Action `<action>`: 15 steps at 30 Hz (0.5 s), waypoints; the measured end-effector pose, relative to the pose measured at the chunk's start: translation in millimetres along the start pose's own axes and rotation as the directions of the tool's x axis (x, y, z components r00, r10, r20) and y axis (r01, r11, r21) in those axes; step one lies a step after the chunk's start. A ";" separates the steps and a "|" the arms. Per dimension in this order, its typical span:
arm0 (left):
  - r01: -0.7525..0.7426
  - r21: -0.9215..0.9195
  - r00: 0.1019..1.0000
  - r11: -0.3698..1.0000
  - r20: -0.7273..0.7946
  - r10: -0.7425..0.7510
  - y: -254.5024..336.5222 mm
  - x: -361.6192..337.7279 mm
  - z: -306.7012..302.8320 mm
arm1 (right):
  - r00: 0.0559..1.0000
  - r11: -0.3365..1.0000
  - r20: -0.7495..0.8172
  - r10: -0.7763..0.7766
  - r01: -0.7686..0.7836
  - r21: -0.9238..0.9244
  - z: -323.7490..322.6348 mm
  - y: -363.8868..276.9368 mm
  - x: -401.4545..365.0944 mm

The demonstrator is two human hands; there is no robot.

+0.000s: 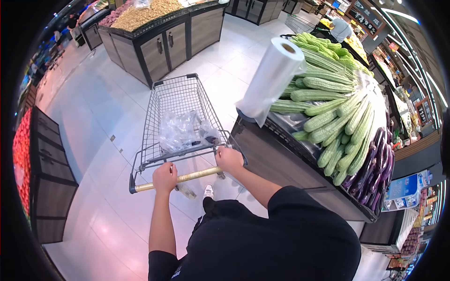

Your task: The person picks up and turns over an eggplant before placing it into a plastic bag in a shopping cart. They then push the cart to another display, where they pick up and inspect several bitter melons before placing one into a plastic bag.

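Observation:
Both of my hands are wrapped round the yellowish handle [199, 173] of a wire shopping cart [183, 91]. My left hand [165, 177] grips it left of the middle, and my right hand [229, 159] holds it near the right end. Inside the cart, clear plastic bags [180, 131] lie at the end nearest me, with something dark in them that I cannot make out. A roll of clear plastic bags [272, 79] stands tilted to the right of the cart, at the edge of a produce stand.
The stand on the right bears long green gourds [335, 107] and purple eggplants [373, 171]. Ahead is a wooden counter [164, 47] heaped with peanuts [143, 18]. Red produce [22, 164] tops a cabinet [51, 178] at left. A person [340, 29] bends over a far display.

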State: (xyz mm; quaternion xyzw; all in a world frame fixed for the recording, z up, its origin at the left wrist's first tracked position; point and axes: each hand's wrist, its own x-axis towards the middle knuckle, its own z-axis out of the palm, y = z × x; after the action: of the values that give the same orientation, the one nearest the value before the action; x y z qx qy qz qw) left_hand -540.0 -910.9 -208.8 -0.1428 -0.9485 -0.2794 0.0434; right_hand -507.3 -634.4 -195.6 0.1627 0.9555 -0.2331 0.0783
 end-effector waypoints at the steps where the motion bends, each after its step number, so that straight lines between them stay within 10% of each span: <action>1: 0.019 0.015 1.000 1.000 0.024 -0.020 -1.8 5.2 -0.8 | 1.000 1.000 -0.002 -0.005 0.005 0.015 -1.2 -3.1 1.6; 15: -0.043 0.000 0.999 0.999 -0.017 0.043 -28.5 80.6 7.8 | 0.985 0.990 -0.116 -0.126 0.133 0.054 18.2 -12.8 51.7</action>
State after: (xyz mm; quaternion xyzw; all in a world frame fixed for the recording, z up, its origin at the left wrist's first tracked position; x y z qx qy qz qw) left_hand -625.4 -909.7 -217.0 -0.1609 -0.9448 -0.2796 0.0577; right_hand -558.7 -639.5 -217.9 0.1156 0.9594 -0.2573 0.0042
